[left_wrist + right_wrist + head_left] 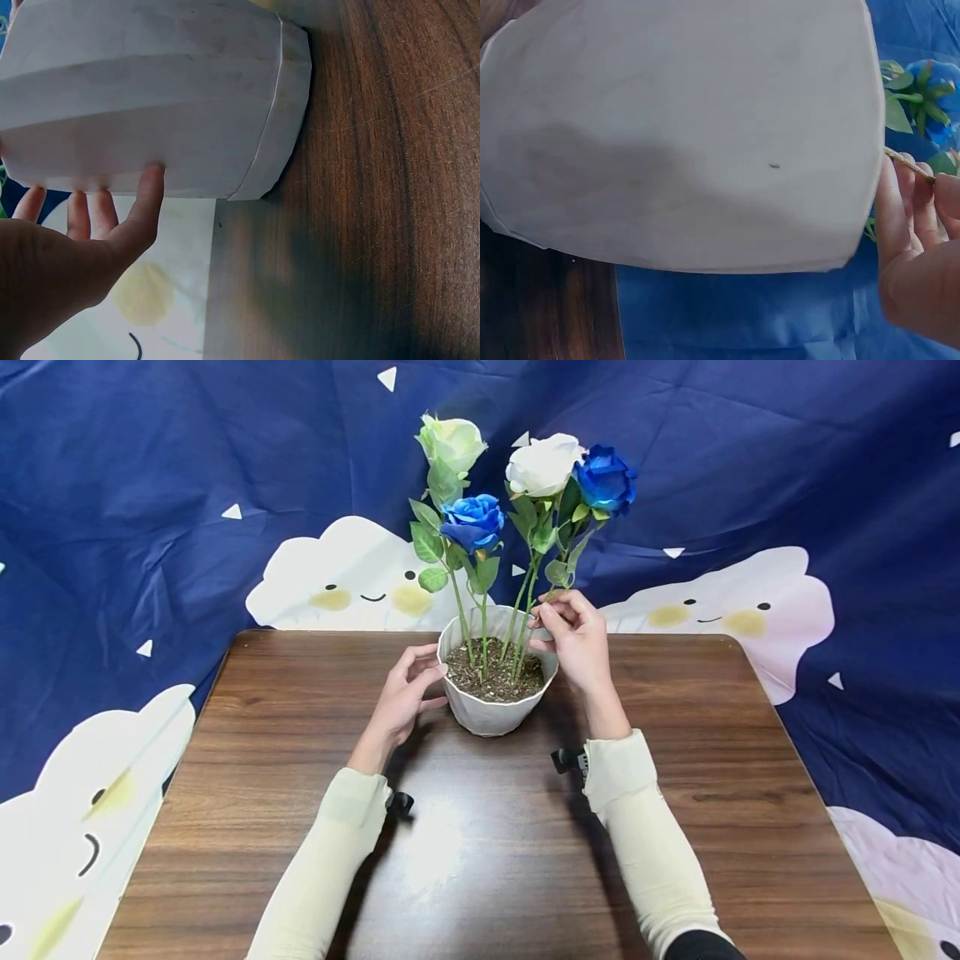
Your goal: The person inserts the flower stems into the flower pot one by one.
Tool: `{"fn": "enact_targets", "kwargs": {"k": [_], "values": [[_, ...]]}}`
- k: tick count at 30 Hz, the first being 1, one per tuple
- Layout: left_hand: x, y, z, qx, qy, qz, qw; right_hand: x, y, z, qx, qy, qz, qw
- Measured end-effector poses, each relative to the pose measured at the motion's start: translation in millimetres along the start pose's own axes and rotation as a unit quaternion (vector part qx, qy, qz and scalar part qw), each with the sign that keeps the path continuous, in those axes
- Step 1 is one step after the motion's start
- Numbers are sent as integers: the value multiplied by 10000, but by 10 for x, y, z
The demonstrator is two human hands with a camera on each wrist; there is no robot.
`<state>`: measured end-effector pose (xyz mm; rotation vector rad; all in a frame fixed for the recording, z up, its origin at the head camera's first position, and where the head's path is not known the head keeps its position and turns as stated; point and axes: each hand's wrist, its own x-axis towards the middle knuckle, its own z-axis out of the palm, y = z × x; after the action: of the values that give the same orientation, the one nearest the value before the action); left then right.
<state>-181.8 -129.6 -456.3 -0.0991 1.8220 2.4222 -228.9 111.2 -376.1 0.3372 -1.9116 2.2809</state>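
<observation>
A white faceted flower pot [491,717] filled with brown soil stands upright on the table. Artificial roses rise from it: a pale green rose [453,443], a white rose [545,465], a lower blue rose [474,522] and a taller blue rose [606,481]. My left hand [405,693] rests its fingertips against the pot's left wall, fingers fairly straight, also seen against the white side in the left wrist view. Above the pot's right rim, my right hand [577,639] pinches a thin stem [909,163] between thumb and fingers. Where that stem ends is hidden.
The pot stands near the back of a brown wooden table [480,860]. Behind and around hangs a dark blue cloth [150,460] printed with smiling clouds and white triangles. A small black camera [400,804] sits at the left cuff, another black camera [564,761] at the right.
</observation>
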Motion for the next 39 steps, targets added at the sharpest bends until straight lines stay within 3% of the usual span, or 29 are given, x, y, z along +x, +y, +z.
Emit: {"fn": "enact_targets", "kwargs": {"k": [10,26,39], "values": [[4,3,6,10,8,26,10000,-23,99,116,-226,-303,235,9990],[19,20,-5,56,-30,-13,10000,-23,171,171,-1099,-717,329,9908],[8,7,5,61,33,-24,10000,-47,186,158,-2355,-1083,140,9657]]}}
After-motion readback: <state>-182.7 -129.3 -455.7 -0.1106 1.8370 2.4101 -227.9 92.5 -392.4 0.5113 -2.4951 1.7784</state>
